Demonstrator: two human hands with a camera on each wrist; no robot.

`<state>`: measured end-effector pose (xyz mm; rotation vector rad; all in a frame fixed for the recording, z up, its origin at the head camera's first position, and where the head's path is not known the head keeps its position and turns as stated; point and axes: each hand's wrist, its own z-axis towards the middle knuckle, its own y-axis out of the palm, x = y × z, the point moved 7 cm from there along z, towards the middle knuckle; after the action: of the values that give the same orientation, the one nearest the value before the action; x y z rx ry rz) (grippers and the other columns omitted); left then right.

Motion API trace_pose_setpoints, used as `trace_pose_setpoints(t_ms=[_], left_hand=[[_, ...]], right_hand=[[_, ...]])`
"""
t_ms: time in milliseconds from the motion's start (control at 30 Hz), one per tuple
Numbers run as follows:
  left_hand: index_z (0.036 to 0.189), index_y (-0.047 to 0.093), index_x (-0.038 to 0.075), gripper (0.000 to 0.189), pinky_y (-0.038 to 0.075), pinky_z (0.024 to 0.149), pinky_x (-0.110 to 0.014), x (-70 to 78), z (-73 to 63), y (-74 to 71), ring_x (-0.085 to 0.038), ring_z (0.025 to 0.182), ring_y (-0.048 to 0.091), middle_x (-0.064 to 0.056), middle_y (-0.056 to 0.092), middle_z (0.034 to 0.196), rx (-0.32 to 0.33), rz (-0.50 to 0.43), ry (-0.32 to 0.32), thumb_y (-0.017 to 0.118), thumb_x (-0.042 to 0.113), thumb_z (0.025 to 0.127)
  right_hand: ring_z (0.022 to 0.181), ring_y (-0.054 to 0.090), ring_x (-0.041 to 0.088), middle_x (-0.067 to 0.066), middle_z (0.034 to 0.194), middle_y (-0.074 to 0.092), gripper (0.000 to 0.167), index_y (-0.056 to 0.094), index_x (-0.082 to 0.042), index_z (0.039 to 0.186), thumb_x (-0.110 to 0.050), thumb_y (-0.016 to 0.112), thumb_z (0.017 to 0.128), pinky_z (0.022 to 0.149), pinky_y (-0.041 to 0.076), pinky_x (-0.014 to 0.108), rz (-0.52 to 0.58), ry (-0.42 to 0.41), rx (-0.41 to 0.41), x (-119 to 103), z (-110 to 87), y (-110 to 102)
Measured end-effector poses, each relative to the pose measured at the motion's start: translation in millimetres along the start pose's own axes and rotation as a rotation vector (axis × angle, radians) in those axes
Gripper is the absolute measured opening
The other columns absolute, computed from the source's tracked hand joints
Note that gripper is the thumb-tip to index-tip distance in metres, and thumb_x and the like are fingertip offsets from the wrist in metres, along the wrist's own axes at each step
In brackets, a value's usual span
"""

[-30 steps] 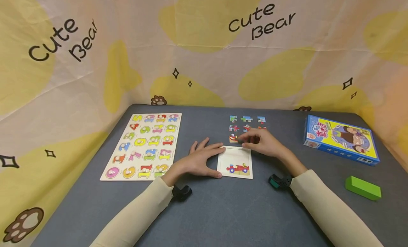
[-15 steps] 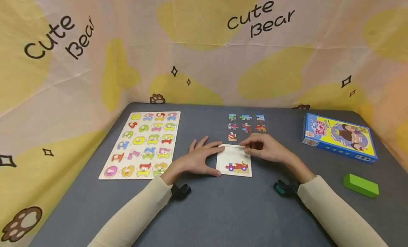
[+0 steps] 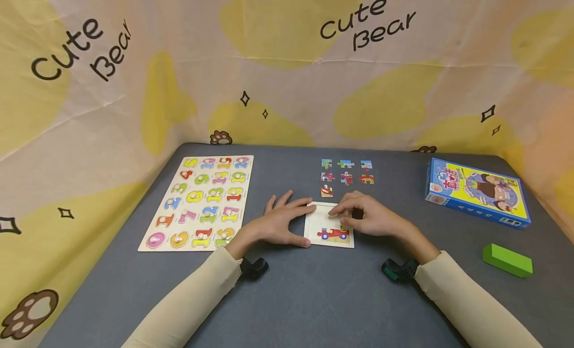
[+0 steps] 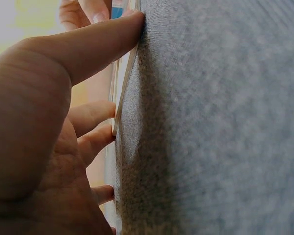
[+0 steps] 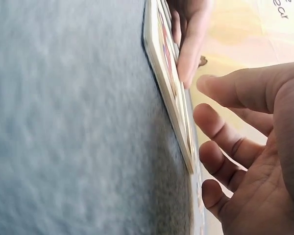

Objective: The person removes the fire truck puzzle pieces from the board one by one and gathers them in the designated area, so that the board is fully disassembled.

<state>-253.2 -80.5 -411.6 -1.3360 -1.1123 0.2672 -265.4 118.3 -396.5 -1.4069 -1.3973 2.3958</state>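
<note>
A small white puzzle tray [image 3: 319,219] lies flat on the table, with joined jigsaw pieces [image 3: 330,235] showing a red car at its lower right. My left hand [image 3: 279,226] rests at the tray's left side, thumb at the near corner and fingertips at the upper left; the left wrist view shows its straight thumb [image 4: 105,41] against the tray edge. Over the tray's right side hovers my right hand [image 3: 369,216], fingers loosely bent. In the right wrist view nothing shows between its thumb and fingers [image 5: 213,122]. That hand hides part of the tray.
Several loose jigsaw pieces [image 3: 346,178] lie in rows beyond the tray. A number board [image 3: 245,181] is at the left. A blue and yellow box [image 3: 480,193] and a green block [image 3: 507,261] are at the right. A patterned curtain [image 3: 287,88] rises behind the table.
My right hand has moved from beside the loose pieces toward me, past the tray's upper right corner, and now sits over the tray. The left hand has stayed at the tray's left side.
</note>
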Motion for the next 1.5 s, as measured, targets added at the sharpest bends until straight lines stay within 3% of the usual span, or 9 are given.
trace_pose_setpoints(t_ms=[267,600,1033,1500], left_hand=[[0.159,0.037,0.028,0.089,-0.006,0.121,-0.068,-1.6,1.7,0.4,-0.037,0.16,-0.002,0.007,0.023,0.17,-0.008,0.001,-0.001,0.078,0.053,0.084],[0.16,0.035,0.031,0.09,-0.007,0.121,-0.068,-3.2,1.8,1.8,-0.035,0.16,-0.003,0.009,0.022,0.171,-0.013,0.004,-0.01,0.078,0.055,0.084],[0.159,0.036,0.031,0.089,-0.006,0.121,-0.068,-1.9,2.3,1.5,-0.036,0.16,-0.002,0.009,0.023,0.17,-0.004,0.012,-0.009,0.078,0.054,0.084],[0.158,0.039,0.028,0.088,-0.007,0.121,-0.07,0.5,0.9,-0.1,-0.038,0.16,-0.001,0.007,0.025,0.17,0.004,0.006,0.002,0.079,0.052,0.084]], right_hand=[[0.09,0.043,0.017,-0.007,0.104,0.065,0.037,0.077,-0.024,0.117,-0.005,0.068,0.088,0.078,0.024,0.037,-0.096,-0.023,-0.091,-15.1,0.2,15.8],[0.087,0.04,0.016,-0.005,0.109,0.062,0.049,0.074,-0.025,0.124,0.0,0.062,0.084,0.075,0.023,0.037,-0.109,-0.019,-0.17,-20.3,-1.0,22.7],[0.085,0.039,0.018,-0.006,0.094,0.056,0.049,0.074,-0.029,0.12,0.0,0.062,0.082,0.076,0.022,0.038,-0.091,0.016,-0.189,-16.8,-1.4,23.3],[0.087,0.04,0.017,-0.006,0.094,0.056,0.049,0.073,-0.029,0.12,0.0,0.063,0.081,0.076,0.023,0.038,-0.078,0.016,-0.183,-14.5,-1.7,23.2]])
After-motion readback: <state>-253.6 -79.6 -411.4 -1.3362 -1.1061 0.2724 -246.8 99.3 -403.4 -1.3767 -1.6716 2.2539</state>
